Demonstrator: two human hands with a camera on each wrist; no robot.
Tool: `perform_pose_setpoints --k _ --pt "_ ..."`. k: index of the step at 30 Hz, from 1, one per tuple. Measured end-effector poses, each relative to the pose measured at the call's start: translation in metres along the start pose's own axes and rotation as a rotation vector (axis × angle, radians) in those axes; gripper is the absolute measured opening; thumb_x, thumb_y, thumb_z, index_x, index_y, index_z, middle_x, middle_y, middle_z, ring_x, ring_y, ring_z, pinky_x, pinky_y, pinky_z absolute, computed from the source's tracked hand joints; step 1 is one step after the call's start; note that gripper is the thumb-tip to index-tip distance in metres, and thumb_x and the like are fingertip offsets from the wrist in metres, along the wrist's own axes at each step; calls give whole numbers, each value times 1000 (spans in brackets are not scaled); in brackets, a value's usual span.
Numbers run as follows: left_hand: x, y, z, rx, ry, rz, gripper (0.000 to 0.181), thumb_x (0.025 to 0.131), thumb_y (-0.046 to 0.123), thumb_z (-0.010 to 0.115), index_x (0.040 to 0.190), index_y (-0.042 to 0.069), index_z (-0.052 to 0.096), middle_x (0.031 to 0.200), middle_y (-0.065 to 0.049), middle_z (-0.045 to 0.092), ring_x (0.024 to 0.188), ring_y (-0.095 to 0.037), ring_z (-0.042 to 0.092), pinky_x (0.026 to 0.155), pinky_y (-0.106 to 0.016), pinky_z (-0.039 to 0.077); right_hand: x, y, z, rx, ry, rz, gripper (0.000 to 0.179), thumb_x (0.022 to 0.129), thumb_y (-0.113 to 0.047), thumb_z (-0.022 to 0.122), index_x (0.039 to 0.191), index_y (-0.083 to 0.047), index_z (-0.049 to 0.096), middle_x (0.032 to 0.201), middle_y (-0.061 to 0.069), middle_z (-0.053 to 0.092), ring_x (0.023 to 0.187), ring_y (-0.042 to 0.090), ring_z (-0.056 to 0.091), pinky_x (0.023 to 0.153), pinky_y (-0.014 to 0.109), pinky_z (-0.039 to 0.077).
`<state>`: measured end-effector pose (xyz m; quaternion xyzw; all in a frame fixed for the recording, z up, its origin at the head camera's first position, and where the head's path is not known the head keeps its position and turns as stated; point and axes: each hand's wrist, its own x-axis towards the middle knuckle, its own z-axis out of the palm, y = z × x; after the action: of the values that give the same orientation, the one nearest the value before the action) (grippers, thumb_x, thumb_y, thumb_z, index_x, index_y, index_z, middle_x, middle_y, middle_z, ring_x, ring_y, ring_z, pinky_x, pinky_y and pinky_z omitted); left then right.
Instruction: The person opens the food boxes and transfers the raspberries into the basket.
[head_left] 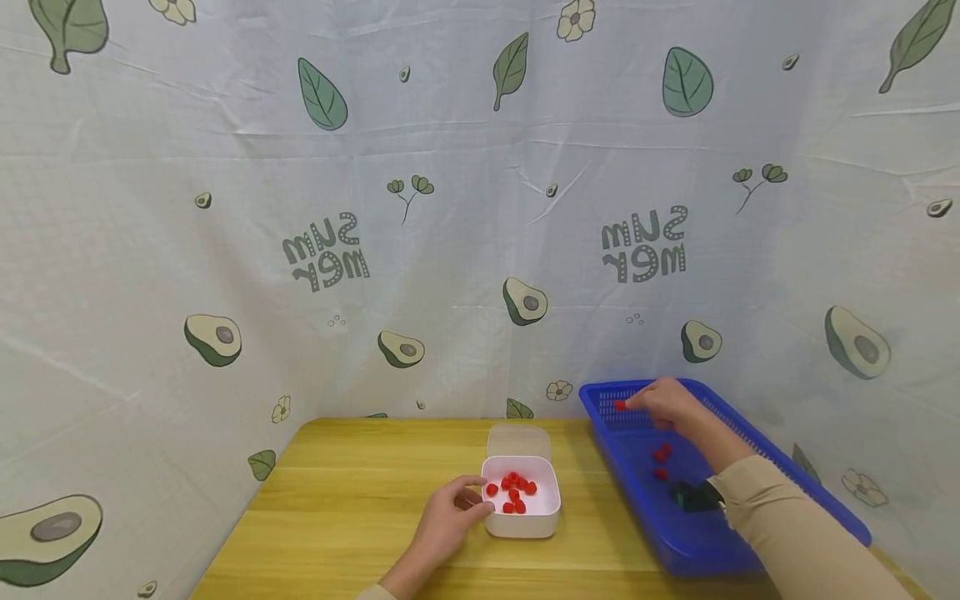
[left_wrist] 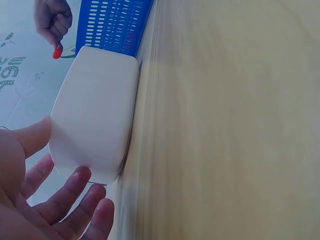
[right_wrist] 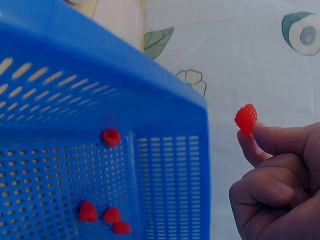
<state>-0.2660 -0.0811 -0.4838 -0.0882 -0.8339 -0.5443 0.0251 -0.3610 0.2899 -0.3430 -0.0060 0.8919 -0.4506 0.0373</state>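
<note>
Between thumb and forefinger, my right hand [head_left: 669,403] pinches a red raspberry [right_wrist: 246,118], held above the far end of the blue basket [head_left: 637,508]. More raspberries [right_wrist: 88,211] lie on the basket's floor in the right wrist view. On the table stands a small white box [head_left: 521,526] with its lid [head_left: 519,442] tipped back and several raspberries [head_left: 513,495] inside. My left hand [head_left: 448,510] touches the box's left side, its thumb near the front corner. In the left wrist view the fingers [left_wrist: 75,182] are loosely spread against the box.
A dark green object [head_left: 693,497] lies in the basket, partly hidden by the right sleeve. The wooden table [head_left: 360,500] extends to the left of the box. A patterned white curtain [head_left: 450,250] hangs behind and at both sides.
</note>
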Motion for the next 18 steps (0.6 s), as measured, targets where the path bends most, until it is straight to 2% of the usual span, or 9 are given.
perform_pose_setpoints --k 3,8,15,18 --pt "0 -1 0 9 1 -2 38 90 28 77 124 16 68 97 2 67 89 -16 60 74 -29 52 0 5 -4 -20 18 17 40 90 -9 68 61 -16 41 51 -7 29 45 8 27 46 26 28" --pt "0 -1 0 17 -3 -4 38 90 29 77 124 16 68 97 3 67 89 -16 60 74 -30 52 -1 14 -10 -52 28 62 46 90 -9 67 60 -18 34 50 -7 30 45 8 28 47 26 28" --pt "-1 1 0 16 -5 -10 37 90 29 77 124 16 68 97 2 67 90 -17 60 75 -30 53 4 36 -16 -116 27 132 45 91 -12 66 59 -17 35 48 -7 32 45 7 30 47 24 29" --pt "-1 1 0 11 -2 -10 38 90 29 77 124 17 68 98 2 67 90 -17 60 74 -31 53 7 47 -18 -143 31 137 40 90 -12 66 61 -15 39 47 -7 33 44 6 31 46 23 29"
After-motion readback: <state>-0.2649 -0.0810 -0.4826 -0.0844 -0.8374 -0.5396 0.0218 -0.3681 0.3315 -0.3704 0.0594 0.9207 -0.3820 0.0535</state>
